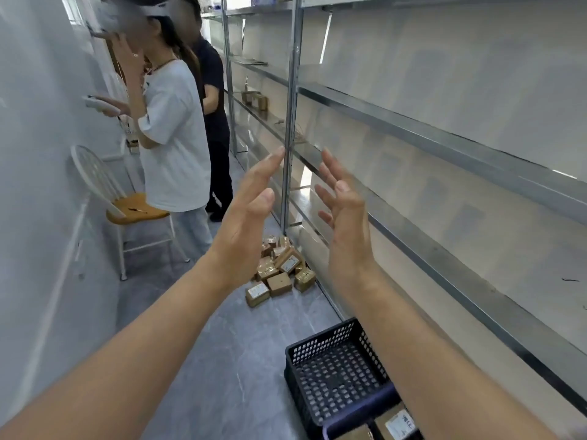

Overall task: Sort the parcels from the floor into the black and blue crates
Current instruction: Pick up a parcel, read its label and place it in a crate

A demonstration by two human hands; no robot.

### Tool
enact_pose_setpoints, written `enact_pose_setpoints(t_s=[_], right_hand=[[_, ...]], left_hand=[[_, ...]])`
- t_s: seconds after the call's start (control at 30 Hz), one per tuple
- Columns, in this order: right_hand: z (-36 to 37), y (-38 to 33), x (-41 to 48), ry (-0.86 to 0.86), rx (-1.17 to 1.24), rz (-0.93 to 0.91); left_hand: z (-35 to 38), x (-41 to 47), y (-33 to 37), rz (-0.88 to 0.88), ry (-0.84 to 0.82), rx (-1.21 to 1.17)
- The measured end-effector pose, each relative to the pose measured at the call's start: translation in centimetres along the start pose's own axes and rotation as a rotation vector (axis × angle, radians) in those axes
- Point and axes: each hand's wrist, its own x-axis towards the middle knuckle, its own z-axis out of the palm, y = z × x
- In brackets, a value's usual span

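A heap of small brown cardboard parcels (279, 268) lies on the grey floor against the foot of the metal shelving. Both my arms are stretched out in front of me. My left hand (251, 214) and my right hand (344, 223) hover in the air above the heap, palms facing each other, fingers spread, holding nothing. A black perforated crate (320, 392) stands on the floor at the lower right with nothing inside. Just behind its near edge, the rim of a blue crate (343, 423) shows, with labelled brown parcels (394, 422) in it.
Long metal shelving (444, 138) runs along the right side. A white chair with a wooden seat (133, 211) stands at the left wall. Two people (178, 131) stand in the narrow aisle beyond the heap. More brown boxes (254, 100) sit on a far shelf.
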Motion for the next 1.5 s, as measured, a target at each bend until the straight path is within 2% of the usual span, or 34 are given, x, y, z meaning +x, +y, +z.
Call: enact_pose_setpoints(t_s=[0.2, 0.4, 1.17, 1.5], right_hand=[[6.3, 4.8, 3.0, 0.070, 0.000, 0.049], [9.4, 10.1, 6.9, 0.128, -0.004, 0.167], [11.2, 41.2, 38.0, 0.093, -0.014, 0.446], [14.2, 57.1, 48.2, 0.255, -0.008, 0.630]], left_hand=[[-6.9, 1.3, -5.8, -0.043, -0.038, 0.036], [-10.9, 4.0, -12.8, -0.125, -0.053, 0.035], [-11.3, 28.2, -47.0, -0.478, -0.087, -0.003], [-12.9, 37.5, -66.0, -0.626, -0.254, -0.088]])
